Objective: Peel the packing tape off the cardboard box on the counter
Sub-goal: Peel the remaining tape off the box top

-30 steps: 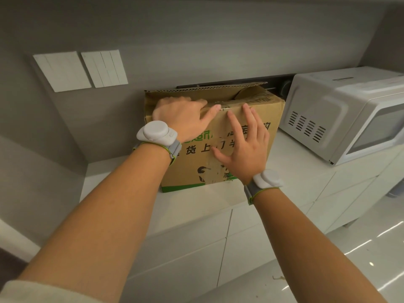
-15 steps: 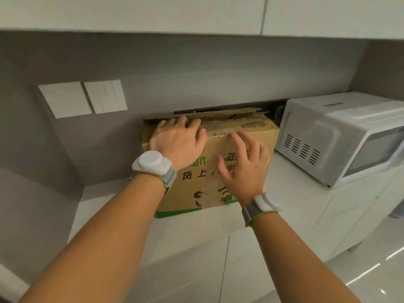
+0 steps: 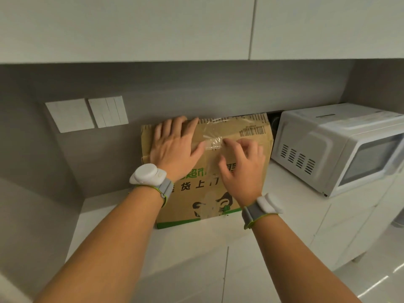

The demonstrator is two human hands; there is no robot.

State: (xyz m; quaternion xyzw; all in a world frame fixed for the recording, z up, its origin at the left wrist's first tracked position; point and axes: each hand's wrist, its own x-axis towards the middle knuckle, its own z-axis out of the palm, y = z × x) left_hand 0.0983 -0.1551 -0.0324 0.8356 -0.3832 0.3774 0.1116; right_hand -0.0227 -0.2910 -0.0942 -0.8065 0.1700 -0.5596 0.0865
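A brown cardboard box [image 3: 251, 136] with green print stands on the white counter [image 3: 188, 239] against the wall. Clear packing tape [image 3: 213, 142] runs across its top and down the front edge. My left hand [image 3: 175, 149] lies flat on the box's left top, fingers spread, pressing on it. My right hand [image 3: 242, 167] is curled at the front top edge, its fingertips touching the tape's wrinkled part. I cannot tell if the tape is pinched. Both wrists wear grey bands with white devices.
A white microwave [image 3: 336, 149] stands just right of the box, close to its side. Two white switch plates [image 3: 87, 114] are on the wall at the left. Upper cabinets [image 3: 196, 27] hang overhead. Drawers sit below the counter.
The view has tilted up, showing the box top. My left hand stays flat on the box's left top. My right hand has curled from flat on the front to fingertips on the tape.
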